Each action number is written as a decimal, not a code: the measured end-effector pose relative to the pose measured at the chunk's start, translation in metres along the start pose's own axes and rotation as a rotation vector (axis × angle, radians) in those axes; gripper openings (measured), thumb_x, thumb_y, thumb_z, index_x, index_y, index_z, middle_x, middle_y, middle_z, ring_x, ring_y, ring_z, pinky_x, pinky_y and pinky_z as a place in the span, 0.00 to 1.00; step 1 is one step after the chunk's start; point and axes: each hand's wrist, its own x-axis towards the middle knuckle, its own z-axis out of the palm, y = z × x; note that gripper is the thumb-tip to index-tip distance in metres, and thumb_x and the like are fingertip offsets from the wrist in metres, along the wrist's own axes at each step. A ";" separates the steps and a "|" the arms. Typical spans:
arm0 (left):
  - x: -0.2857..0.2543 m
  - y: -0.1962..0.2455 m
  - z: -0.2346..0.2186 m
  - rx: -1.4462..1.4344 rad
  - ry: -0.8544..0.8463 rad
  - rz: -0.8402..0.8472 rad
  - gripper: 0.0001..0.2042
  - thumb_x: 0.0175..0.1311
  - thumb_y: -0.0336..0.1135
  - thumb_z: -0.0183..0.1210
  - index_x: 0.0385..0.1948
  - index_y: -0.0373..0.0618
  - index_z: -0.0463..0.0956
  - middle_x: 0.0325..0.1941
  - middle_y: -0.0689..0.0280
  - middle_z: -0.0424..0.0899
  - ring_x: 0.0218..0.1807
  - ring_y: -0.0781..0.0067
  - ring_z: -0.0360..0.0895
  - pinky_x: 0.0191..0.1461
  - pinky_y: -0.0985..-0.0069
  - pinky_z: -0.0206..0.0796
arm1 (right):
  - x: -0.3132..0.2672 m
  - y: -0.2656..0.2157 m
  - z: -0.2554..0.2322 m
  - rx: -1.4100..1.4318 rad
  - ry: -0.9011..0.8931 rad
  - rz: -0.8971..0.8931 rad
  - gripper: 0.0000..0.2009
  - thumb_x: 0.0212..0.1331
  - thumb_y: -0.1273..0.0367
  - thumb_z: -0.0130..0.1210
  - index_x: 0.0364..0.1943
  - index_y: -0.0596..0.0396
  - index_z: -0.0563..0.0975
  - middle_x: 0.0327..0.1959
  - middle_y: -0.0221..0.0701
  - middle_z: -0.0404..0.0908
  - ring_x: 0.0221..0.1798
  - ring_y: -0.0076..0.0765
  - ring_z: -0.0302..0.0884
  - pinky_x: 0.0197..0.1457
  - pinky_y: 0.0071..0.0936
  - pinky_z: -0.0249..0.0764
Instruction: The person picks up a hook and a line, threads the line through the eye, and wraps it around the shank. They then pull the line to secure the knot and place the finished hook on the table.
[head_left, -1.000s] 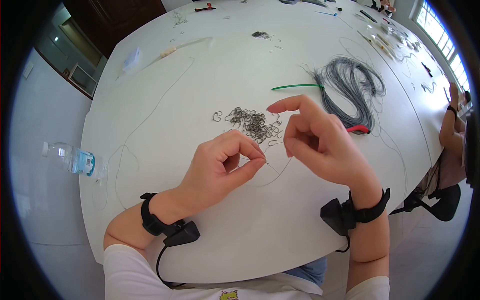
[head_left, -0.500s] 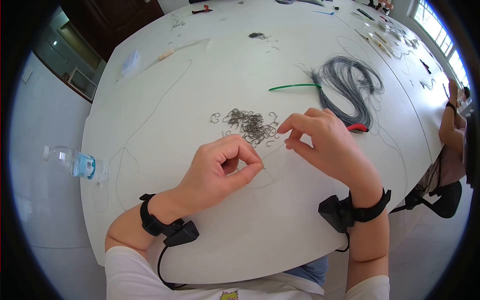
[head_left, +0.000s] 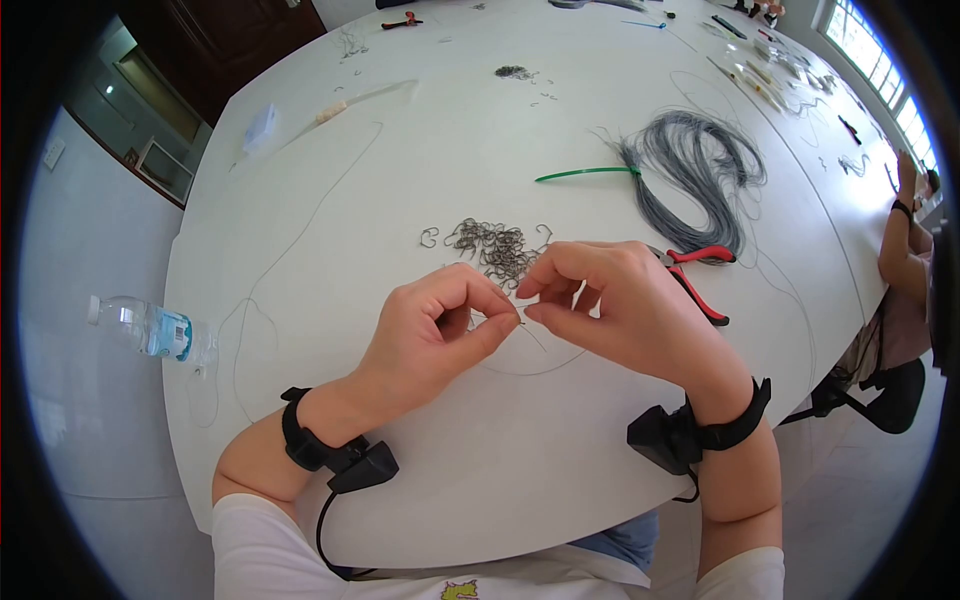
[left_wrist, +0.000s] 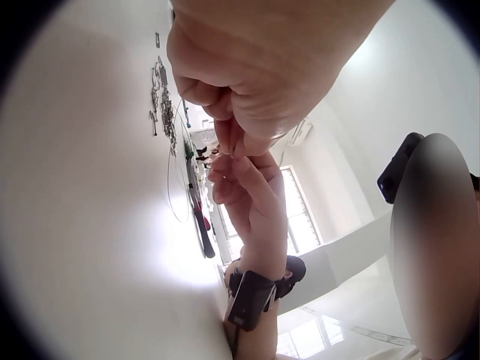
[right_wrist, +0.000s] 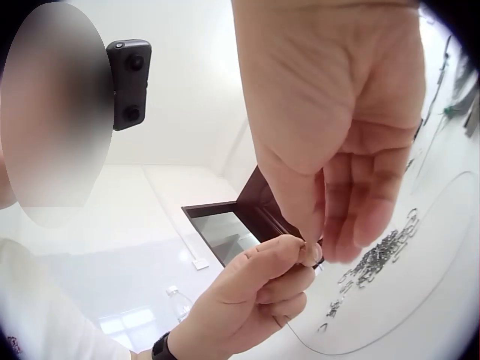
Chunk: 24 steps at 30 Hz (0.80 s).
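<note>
My left hand (head_left: 512, 322) is curled, its thumb and forefinger pinching the end of a thin wire (head_left: 545, 368) just above the white table (head_left: 330, 200). My right hand (head_left: 528, 300) has its fingertips meeting the left hand's and pinches the same wire end. The wire hangs in a loop onto the table below both hands. The pinch point is too small to show its detail. In the left wrist view the left hand (left_wrist: 232, 144) touches the right hand (left_wrist: 247, 187). In the right wrist view the right hand (right_wrist: 311, 251) meets the left hand (right_wrist: 262, 292).
A pile of small metal hooks (head_left: 495, 245) lies just beyond the hands. Red-handled pliers (head_left: 695, 270), a grey wire bundle (head_left: 700, 170) and a green tie (head_left: 585, 173) lie to the right. A water bottle (head_left: 150, 325) lies at the left edge. Another person (head_left: 900, 250) sits far right.
My right hand has come down and left from a raised, spread pose until its fingertips meet the left hand's pinch, uncovering the pliers. The left hand has barely moved.
</note>
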 end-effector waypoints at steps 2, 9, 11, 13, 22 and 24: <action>0.000 0.001 0.000 0.004 0.003 -0.005 0.01 0.67 0.25 0.60 0.33 0.40 0.79 0.38 0.74 0.78 0.29 0.92 0.62 0.31 0.87 0.53 | 0.001 0.003 0.001 -0.070 0.072 -0.090 0.04 0.55 0.75 0.63 0.34 0.58 0.81 0.27 0.28 0.82 0.25 0.23 0.76 0.29 0.20 0.72; 0.000 -0.001 -0.001 -0.030 -0.003 -0.020 0.02 0.68 0.26 0.61 0.34 0.40 0.78 0.38 0.73 0.78 0.30 0.91 0.63 0.33 0.87 0.56 | 0.001 -0.007 0.000 -0.134 0.058 -0.085 0.03 0.55 0.75 0.63 0.31 0.58 0.80 0.20 0.26 0.73 0.21 0.21 0.67 0.26 0.20 0.65; 0.000 -0.001 -0.001 -0.044 0.001 -0.039 0.03 0.68 0.27 0.60 0.34 0.39 0.78 0.38 0.73 0.78 0.31 0.91 0.64 0.33 0.87 0.57 | 0.001 -0.004 0.001 -0.092 0.095 -0.083 0.03 0.55 0.76 0.63 0.30 0.58 0.79 0.19 0.26 0.72 0.21 0.20 0.66 0.25 0.20 0.63; 0.001 -0.002 -0.001 -0.093 -0.002 -0.113 0.03 0.69 0.27 0.60 0.34 0.39 0.78 0.38 0.73 0.77 0.32 0.91 0.65 0.36 0.87 0.58 | 0.001 -0.004 0.001 -0.109 0.095 -0.094 0.03 0.55 0.76 0.63 0.29 0.58 0.79 0.19 0.26 0.72 0.21 0.21 0.66 0.25 0.20 0.64; 0.002 -0.005 0.001 -0.214 0.036 -0.160 0.03 0.69 0.29 0.60 0.35 0.40 0.78 0.41 0.73 0.79 0.35 0.91 0.67 0.39 0.87 0.61 | -0.001 -0.005 -0.002 -0.136 0.148 -0.127 0.03 0.53 0.76 0.61 0.29 0.57 0.77 0.18 0.28 0.73 0.19 0.25 0.69 0.24 0.22 0.66; 0.003 -0.009 0.001 -0.196 0.053 -0.160 0.03 0.69 0.29 0.60 0.36 0.40 0.79 0.41 0.73 0.79 0.35 0.91 0.68 0.39 0.87 0.61 | -0.001 -0.008 -0.004 -0.130 0.162 -0.106 0.03 0.52 0.75 0.61 0.29 0.56 0.77 0.18 0.30 0.74 0.19 0.30 0.71 0.25 0.26 0.67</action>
